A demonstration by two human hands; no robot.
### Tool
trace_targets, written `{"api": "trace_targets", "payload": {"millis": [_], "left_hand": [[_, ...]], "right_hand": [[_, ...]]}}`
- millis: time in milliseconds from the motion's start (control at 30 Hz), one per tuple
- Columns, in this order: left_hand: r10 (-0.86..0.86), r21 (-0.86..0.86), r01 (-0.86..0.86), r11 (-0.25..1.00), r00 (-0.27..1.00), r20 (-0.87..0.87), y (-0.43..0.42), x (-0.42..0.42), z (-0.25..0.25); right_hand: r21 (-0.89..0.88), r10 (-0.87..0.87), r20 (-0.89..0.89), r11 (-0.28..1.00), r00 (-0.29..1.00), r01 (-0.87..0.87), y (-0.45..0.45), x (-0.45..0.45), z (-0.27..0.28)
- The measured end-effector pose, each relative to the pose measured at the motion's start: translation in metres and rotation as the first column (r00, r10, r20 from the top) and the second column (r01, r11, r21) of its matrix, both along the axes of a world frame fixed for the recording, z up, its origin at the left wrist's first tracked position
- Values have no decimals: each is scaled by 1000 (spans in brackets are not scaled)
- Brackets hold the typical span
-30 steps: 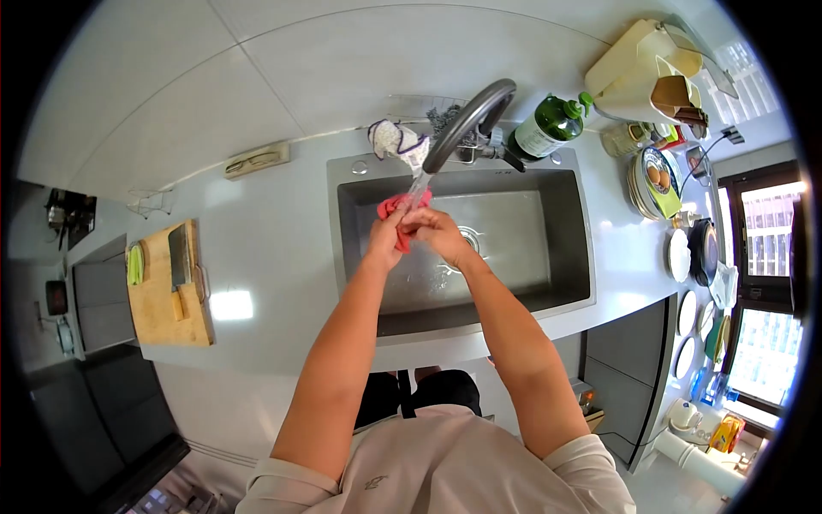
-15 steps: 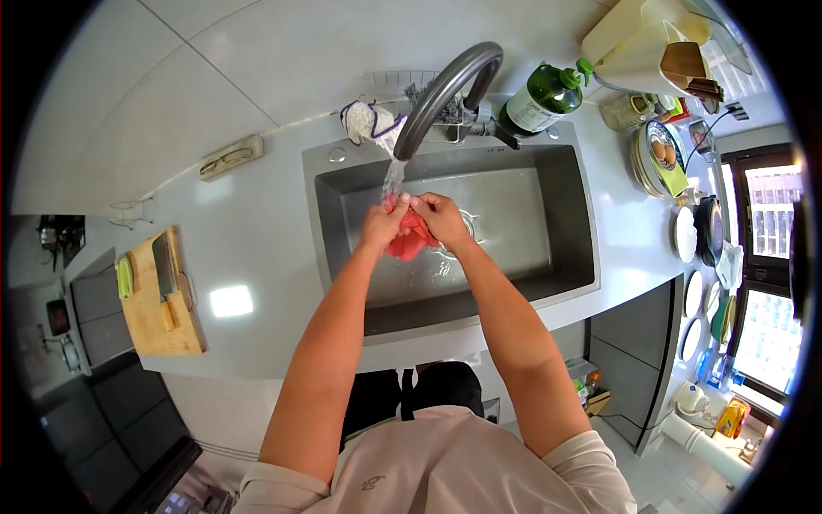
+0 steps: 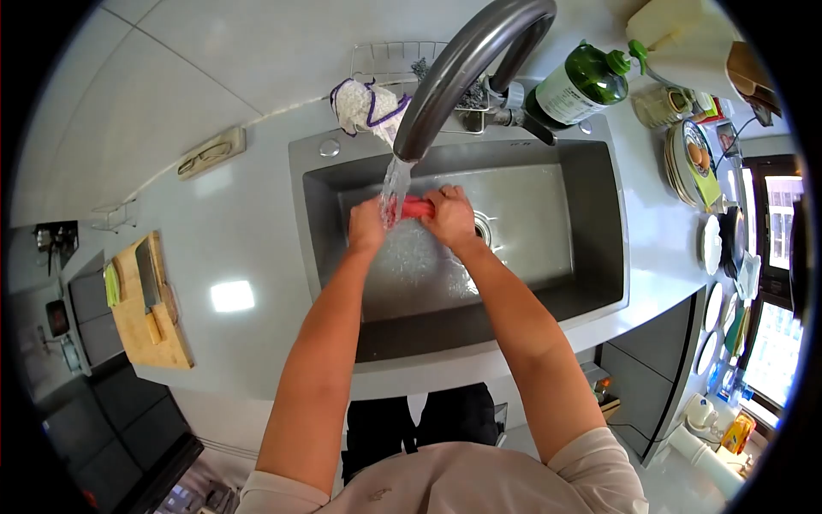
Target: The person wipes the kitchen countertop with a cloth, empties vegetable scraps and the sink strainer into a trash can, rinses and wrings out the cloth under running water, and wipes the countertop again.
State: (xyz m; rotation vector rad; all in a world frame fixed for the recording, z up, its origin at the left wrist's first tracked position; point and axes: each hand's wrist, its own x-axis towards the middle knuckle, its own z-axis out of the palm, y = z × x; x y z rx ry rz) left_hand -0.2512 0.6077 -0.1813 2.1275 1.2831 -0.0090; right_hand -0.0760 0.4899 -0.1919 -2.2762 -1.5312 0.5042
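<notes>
The red cloth (image 3: pixel 413 208) is within the sink (image 3: pixel 531 214), toward its left back part, bunched into a narrow roll between the person's two hands. The left hand (image 3: pixel 367 225) is closed around one end, and the right hand (image 3: pixel 449 216) grips the other with its fingers curled over; the ends themselves are hidden. Whether the cloth touches the sink's floor cannot be told.

At the back of the sink, the faucet (image 3: pixel 454 73) arches forward and its water stream (image 3: pixel 396 184) falls onto the cloth beside the left hand. A white cloth (image 3: pixel 364 107) with purple edging hangs behind the sink's left part, and a green bottle (image 3: pixel 578 86) stands behind its right part. Well left of the sink, a cutting board (image 3: pixel 128 321) lies on the table (image 3: pixel 248 257).

The step in hand appears to be rinsing, possibly with squeezing. The next move probably calls for a firm hold at both ends and wrists turned against each other, over the sink.
</notes>
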Motion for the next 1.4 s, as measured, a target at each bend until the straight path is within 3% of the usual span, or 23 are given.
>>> {"api": "trace_targets", "payload": {"millis": [100, 167, 200, 267, 367, 500, 567, 633, 667, 767, 833, 900, 1000, 1100, 1233, 1333, 1400], "left_hand": [[-33, 367, 28, 930, 999, 7, 10, -3, -41], [-181, 646, 186, 740, 981, -75, 13, -8, -60], [-177, 364, 211, 907, 976, -125, 13, -14, -86], [-221, 369, 224, 902, 974, -52, 11, -19, -118], [-251, 405, 207, 891, 966, 58, 11, -23, -150], [-252, 397, 241, 886, 967, -27, -21, -20, -119], [-386, 277, 447, 850, 888, -249, -43, -18, -68], [-352, 193, 389, 901, 915, -196, -68, -16, -51], [-333, 153, 359, 921, 927, -173, -71, -11, -46], [-330, 209, 338, 918, 941, -77, -58, 11, -52], [-307, 368, 289, 884, 952, -10, -44, 43, -55], [-300, 504, 206, 839, 947, 112, -34, 73, -68], [-321, 556, 243, 795, 946, 45, -30, 88, -86], [-410, 477, 332, 814, 910, 65, -44, 75, -85], [-482, 279, 455, 846, 876, 32, -85, 59, -78], [-552, 225, 535, 814, 834, 16, -103, 61, -72], [-508, 283, 462, 841, 854, 115, -98, 76, -70]], "right_hand": [[318, 9, 127, 947, 992, -50, 18, 5, -15], [334, 118, 217, 924, 969, -187, 25, 9, -29], [317, 170, 254, 915, 952, -248, 27, 10, -38], [244, 235, 308, 917, 922, -316, 30, 11, -61], [104, 263, 226, 951, 938, -291, 29, 9, -62], [0, 376, 236, 922, 896, -387, -5, -4, -62], [-24, 455, 202, 888, 867, -460, -25, -5, -52], [-25, 529, 190, 845, 827, -534, -41, -2, -54], [-55, 526, 146, 850, 838, -524, -41, -1, -54], [49, 431, 293, 884, 853, -464, -29, 27, -42], [133, 292, 328, 927, 898, -351, -11, 54, -44], [115, 171, 282, 971, 944, -210, -1, 76, -52], [84, 127, 193, 986, 973, -145, -5, 85, -68], [95, 141, 280, 980, 950, -173, -32, 76, -78], [-170, 258, 258, 961, 931, -219, -73, 64, -63], [-164, 284, 206, 953, 936, -254, -101, 65, -57], [-51, 171, 224, 985, 959, -164, -104, 79, -54]]}}
